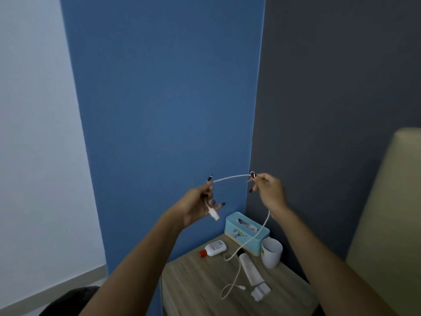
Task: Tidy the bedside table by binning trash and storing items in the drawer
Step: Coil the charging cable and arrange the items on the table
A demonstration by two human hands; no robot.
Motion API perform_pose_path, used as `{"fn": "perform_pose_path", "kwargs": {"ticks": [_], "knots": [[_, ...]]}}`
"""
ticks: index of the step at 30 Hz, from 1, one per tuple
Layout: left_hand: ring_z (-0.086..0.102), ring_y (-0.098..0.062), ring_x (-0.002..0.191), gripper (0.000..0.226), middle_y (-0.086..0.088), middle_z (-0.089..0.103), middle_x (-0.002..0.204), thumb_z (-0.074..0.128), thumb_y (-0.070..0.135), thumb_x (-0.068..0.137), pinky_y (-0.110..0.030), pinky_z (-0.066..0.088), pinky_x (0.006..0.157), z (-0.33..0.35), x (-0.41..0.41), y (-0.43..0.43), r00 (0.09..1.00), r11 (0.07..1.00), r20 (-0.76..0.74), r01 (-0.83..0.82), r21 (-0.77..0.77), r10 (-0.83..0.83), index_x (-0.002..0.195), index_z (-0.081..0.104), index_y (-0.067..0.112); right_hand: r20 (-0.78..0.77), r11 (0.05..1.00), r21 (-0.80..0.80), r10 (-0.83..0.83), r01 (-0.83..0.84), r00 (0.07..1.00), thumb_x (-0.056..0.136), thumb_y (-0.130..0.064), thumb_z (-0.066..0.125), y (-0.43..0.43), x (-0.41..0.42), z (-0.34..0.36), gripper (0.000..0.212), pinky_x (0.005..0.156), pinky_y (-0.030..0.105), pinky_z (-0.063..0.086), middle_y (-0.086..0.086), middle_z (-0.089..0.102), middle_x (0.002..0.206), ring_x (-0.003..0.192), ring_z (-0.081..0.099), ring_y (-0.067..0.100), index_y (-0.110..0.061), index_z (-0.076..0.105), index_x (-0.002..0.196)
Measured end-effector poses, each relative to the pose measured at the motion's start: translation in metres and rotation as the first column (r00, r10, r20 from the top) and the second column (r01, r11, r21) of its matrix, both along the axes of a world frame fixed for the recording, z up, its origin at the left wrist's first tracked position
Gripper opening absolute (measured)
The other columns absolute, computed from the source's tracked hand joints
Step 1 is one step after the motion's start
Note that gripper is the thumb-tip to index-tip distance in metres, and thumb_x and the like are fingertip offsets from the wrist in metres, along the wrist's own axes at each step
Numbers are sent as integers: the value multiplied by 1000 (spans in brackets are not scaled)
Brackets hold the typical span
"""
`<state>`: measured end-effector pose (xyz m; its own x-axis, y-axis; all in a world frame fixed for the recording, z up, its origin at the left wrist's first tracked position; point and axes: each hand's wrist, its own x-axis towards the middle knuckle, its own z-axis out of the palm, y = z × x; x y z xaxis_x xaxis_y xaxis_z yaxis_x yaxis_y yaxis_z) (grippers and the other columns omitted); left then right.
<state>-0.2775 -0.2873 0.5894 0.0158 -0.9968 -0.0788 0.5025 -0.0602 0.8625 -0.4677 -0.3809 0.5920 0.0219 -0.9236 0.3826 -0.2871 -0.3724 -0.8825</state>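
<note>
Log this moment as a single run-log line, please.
left hand: pinching white charging cable near plug | right hand: pinching same cable | cable tail: trailing onto wooden bedside table | drawer: not visible

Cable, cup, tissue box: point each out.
cable (231,178), head view, on the span stretched between both hands
cup (272,253), head view, on its outer wall
tissue box (237,239), head view, on its printed front side

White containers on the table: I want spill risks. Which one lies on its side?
The red-capped bottle lies flat; the white cup beside the tissue box stands upright.
</note>
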Motion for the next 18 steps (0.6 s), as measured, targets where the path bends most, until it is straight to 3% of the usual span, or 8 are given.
{"fn": "perform_pose_path", "kwargs": {"ticks": [3,5,8,10,12,13,16,18], "knots": [[34,-6,32,24,7,38,47,43,25,100,-19,53,54,36,-8,-2,964,994,-261,33,-100,-58,82,55,15,-116,999,-34,-22,18,993,96,-14,43,9,12,-16,28,56,29,38,-3,59,60,58,54,15,-15,67,80],[33,-4,33,24,6,45,52,38,20,101,-15,48,50,59,-16,-5,960,982,-278,-8,-186,-44,102,60,10,-200,998,2,61,-62,978,99,-15,38,23,26,-27,30,56,31,41,-2,58,63,61,55,19,-13,66,88],[49,-4,47,30,-1,59,76,34,10,102,-16,54,62,73,-27,-14,967,919,177,-105,-380,183,123,55,5,-334,968,21,241,-248,911,99,-24,39,54,48,-39,22,62,36,49,3,63,74,67,61,21,-19,60,100],[65,-7,79,38,-11,64,109,32,7,103,-21,57,73,65,-29,-17,813,866,486,-45,-498,321,138,42,0,-385,935,38,340,-354,858,97,-22,44,72,56,-38,15,61,35,48,3,63,76,66,62,23,-21,57,105],[47,-15,129,44,-10,39,148,30,2,102,-23,42,100,52,-27,-17,693,857,620,6,-515,368,147,28,2,-413,910,80,402,-407,817,94,-19,50,80,57,-28,15,59,34,48,5,65,75,67,63,25,-23,60,104],[31,-12,138,47,-5,27,153,30,-1,101,-18,34,105,46,-25,-15,669,854,638,11,-521,381,148,24,3,-426,900,101,424,-424,799,92,-18,52,81,56,-22,16,59,35,49,6,68,76,67,64,24,-26,63,100],[32,-6,130,50,4,31,144,31,-5,99,-12,41,95,16,-14,-9,615,877,694,7,-480,375,148,25,5,-447,861,187,503,-473,740,85,-12,51,82,47,-7,25,50,25,44,-2,68,69,58,58,11,-26,70,89],[58,-15,106,47,-4,52,128,33,-3,98,-12,49,74,-1,-8,3,422,911,838,60,-407,346,144,37,7,-499,871,180,482,-458,720,84,-9,52,77,39,4,23,55,25,46,-4,67,68,61,59,7,-20,72,88]]}}
